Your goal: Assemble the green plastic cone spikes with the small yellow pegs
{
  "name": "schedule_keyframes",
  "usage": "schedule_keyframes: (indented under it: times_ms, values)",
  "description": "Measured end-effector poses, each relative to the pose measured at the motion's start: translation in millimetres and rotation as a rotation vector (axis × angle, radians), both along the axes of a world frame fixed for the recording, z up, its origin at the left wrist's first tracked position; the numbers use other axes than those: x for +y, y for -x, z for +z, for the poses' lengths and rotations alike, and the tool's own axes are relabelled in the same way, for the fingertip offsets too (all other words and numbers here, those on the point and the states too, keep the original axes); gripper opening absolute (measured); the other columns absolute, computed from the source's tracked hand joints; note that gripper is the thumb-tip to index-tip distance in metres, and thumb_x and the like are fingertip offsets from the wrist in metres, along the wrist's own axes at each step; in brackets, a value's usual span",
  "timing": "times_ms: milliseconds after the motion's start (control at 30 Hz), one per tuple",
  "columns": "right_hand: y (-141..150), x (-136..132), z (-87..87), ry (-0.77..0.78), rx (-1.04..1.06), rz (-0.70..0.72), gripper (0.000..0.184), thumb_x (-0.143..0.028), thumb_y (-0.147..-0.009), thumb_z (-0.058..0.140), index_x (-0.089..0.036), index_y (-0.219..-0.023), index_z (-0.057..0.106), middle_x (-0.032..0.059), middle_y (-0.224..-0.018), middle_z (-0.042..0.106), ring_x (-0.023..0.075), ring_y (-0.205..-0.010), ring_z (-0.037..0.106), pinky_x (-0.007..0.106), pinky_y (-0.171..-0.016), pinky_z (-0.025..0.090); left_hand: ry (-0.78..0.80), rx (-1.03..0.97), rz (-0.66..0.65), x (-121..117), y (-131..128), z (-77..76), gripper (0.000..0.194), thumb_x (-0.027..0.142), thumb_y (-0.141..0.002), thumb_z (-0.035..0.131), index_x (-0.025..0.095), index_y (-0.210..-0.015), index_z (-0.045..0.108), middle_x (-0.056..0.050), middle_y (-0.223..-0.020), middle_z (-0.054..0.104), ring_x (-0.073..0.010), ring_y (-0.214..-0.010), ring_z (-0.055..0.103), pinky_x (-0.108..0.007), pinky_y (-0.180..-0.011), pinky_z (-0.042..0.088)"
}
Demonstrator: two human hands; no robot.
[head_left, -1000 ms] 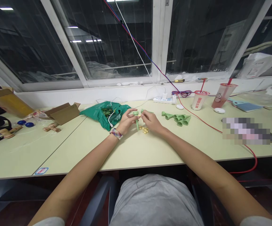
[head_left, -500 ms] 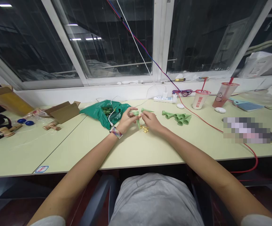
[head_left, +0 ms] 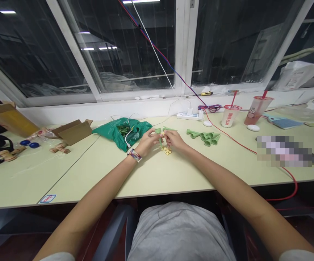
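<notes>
My left hand is closed around a green plastic spike, its wide end up and its point down. Beside it my right hand pinches a small yellow piece against the spike's side. Below the hands, several small yellow pieces lie in a pile on the table. Behind my right fingers another green spike lies flat. To the right is a group of several green spikes. An opened green plastic bag with more green parts inside stands left of my left hand.
Two drink cups, a white one and a pink one, stand back right near a power strip. A red cable crosses the right side. At left are a cardboard box and wooden toys.
The right hand's yellow piece stays close against the green spike, with small shifts of the fingers. The camera view has shifted slightly; the things on the table have not moved.
</notes>
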State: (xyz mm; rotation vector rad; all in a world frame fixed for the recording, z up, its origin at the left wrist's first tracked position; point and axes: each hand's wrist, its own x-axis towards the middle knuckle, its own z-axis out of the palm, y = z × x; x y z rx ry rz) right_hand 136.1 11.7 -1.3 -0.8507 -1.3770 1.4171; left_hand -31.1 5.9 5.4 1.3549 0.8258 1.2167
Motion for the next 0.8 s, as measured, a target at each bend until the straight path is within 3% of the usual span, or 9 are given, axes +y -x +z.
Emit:
schedule_keyframes:
  times_ms: [167, 333, 433, 667, 800]
  values:
    - [0, 3, -5.1, -0.104, -0.014, -0.022, 0.05, -0.066, -0.092, 0.058, -0.024, -0.07, 0.046, -0.008, -0.05, 0.035, 0.0106, -0.044, 0.035, 0.027, -0.048, 0.041, 0.012, 0.022, -0.074, 0, 3, 1.4, 0.037, 0.04, -0.07, 0.092, 0.013, -0.087, 0.072, -0.01, -0.091, 0.076, -0.0201, -0.084, 0.072, -0.035, -0.081, 0.06]
    - [-4, 3, -11.9, -0.296, -0.137, -0.087, 0.053, -0.071, -0.092, 0.053, -0.023, -0.071, 0.048, -0.0031, -0.06, 0.045, 0.013, -0.052, 0.043, 0.027, -0.05, 0.04, 0.092, 0.056, -0.115, -3, 5, 3.5, 0.038, 0.044, -0.071, 0.091, 0.012, -0.084, 0.076, -0.012, -0.088, 0.077, -0.021, -0.078, 0.073, -0.036, -0.079, 0.06]
    - [-6, 3, -12.9, -0.37, -0.194, -0.118, 0.052, -0.069, -0.094, 0.051, -0.023, -0.069, 0.046, -0.0024, -0.061, 0.044, 0.014, -0.055, 0.044, 0.027, -0.051, 0.04, 0.046, 0.075, -0.094, -5, 5, 3.2, 0.038, 0.045, -0.07, 0.091, 0.012, -0.081, 0.075, -0.012, -0.087, 0.076, -0.0208, -0.079, 0.072, -0.034, -0.076, 0.059]
    - [-2, 7, -8.8, -0.017, -0.046, 0.013, 0.051, -0.064, -0.091, 0.059, -0.026, -0.068, 0.035, -0.0081, -0.055, 0.026, 0.0104, -0.046, 0.024, 0.027, -0.045, 0.033, -0.177, 0.305, 0.093, -7, 5, 5.7, 0.039, 0.047, -0.069, 0.09, 0.012, -0.077, 0.074, -0.008, -0.074, 0.073, -0.0198, -0.071, 0.069, -0.03, -0.066, 0.055]
    - [0, 4, -9.4, -0.087, -0.122, -0.042, 0.051, -0.064, -0.094, 0.054, -0.025, -0.066, 0.036, -0.0065, -0.054, 0.03, 0.012, -0.047, 0.03, 0.028, -0.048, 0.034, -0.142, 0.262, 0.071, -7, 3, 4.5, 0.039, 0.047, -0.068, 0.09, 0.013, -0.078, 0.074, -0.008, -0.076, 0.073, -0.0204, -0.072, 0.069, -0.03, -0.067, 0.056]
